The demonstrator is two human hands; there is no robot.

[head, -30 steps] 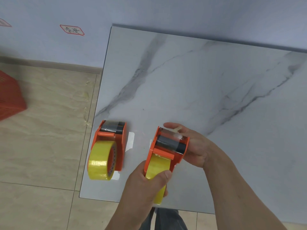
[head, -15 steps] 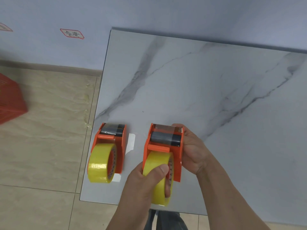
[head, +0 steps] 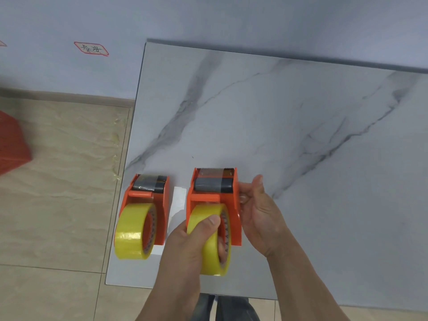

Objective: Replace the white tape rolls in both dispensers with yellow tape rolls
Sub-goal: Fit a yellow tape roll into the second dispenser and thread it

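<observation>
Left hand [head: 192,242] wrapped round yellow roll [head: 209,237], grip clamped on its rim, seating it in right dispenser [head: 214,200] near the worktop [head: 301,135] front edge. Right hand [head: 259,212] pinching the frame's side. Probably final step; next, threading tape toward the serrated blade. Left dispenser [head: 144,205] just beside, already loaded.

There is only one view, from a camera worn on the head. It looks forward and steeply down, almost from above, at the near left corner of a marble table [head: 266,117]. It is close: the left hand [head: 192,242] and right hand [head: 259,214] fill the lower middle, and the forearms run out at the bottom edge. The wall [head: 208,17] is at the top, the tiled floor [head: 60,181] at the left. The wide lens bends the table's far edge.
</observation>
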